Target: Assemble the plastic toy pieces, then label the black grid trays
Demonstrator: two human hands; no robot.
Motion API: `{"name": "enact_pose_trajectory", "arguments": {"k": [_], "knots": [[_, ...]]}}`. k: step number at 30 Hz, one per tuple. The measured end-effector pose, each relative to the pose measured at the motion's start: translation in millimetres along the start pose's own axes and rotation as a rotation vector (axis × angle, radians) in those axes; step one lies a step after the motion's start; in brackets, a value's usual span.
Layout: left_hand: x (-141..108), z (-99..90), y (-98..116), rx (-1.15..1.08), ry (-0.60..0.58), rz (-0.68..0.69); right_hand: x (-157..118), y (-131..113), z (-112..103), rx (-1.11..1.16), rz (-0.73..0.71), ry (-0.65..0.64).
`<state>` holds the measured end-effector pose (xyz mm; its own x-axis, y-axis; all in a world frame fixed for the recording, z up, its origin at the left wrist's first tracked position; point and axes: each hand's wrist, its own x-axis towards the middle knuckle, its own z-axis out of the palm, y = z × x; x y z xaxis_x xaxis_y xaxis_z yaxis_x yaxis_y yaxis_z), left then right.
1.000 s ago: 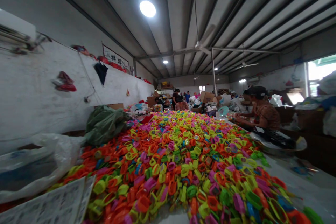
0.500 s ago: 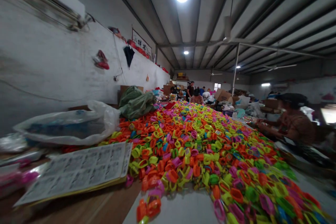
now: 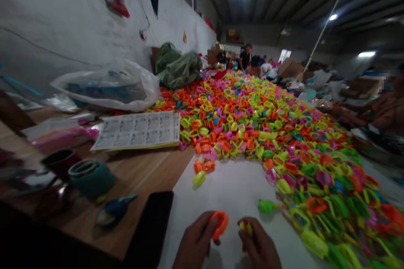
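Note:
Low in the middle of the head view, my left hand [image 3: 198,235] is closed on an orange plastic ring-shaped piece [image 3: 220,225], which looks like a toy watch. Beside it, a small gap away, my right hand [image 3: 259,241] pinches a small yellow piece [image 3: 246,228], partly hidden by the fingers. Both hands are over a white sheet [image 3: 227,185]. A large pile of similar pieces [image 3: 240,122] in orange, yellow, pink, green and blue spreads beyond and to the right. A lone green piece [image 3: 266,206] lies beyond my right hand.
At left are a black phone [image 3: 150,227], a blue-tipped tool [image 3: 113,212], a teal round container [image 3: 91,176], a dark cup [image 3: 61,162] and printed sheets [image 3: 139,130]. Behind them sit a white plastic bag [image 3: 148,88] and a green sack [image 3: 178,67]. Another person [image 3: 381,109] sits at right.
The view has tilted down, so the near tabletop, phone and containers now show. Both my hands have come into view, holding the orange and yellow pieces.

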<state>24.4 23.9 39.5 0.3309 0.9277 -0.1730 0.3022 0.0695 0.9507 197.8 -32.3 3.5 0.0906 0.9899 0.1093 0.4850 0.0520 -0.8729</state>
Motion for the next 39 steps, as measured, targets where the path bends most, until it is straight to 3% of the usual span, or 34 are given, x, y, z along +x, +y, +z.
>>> {"name": "enact_pose_trajectory", "arguments": {"k": [4, 7, 11, 17, 25, 33, 39], "knots": [[-8, 7.8, 0, -0.104, -0.059, 0.020, -10, -7, -8, 0.070, 0.084, 0.053], [-18, 11.6, 0, -0.065, -0.080, 0.045, -15, -17, -14, 0.067, 0.075, 0.018], [-29, 11.8, -4, 0.105, -0.078, 0.087, -21, -19, -17, 0.004, -0.017, -0.063], [-37, 10.2, -4, 0.325, -0.071, 0.131, -23, -16, -19, -0.075, -0.229, -0.076], [-39, 15.4, 1, 0.416, -0.079, 0.168, -22, -7, -21, -0.142, -0.356, 0.031], [-37, 16.4, 5, 0.551, -0.151, 0.108, -27, 3, -23, -0.113, -0.426, -0.017], [-36, 18.9, 4, 0.651, -0.181, 0.079, -30, 11, -20, -0.301, -0.499, -0.005]]}}
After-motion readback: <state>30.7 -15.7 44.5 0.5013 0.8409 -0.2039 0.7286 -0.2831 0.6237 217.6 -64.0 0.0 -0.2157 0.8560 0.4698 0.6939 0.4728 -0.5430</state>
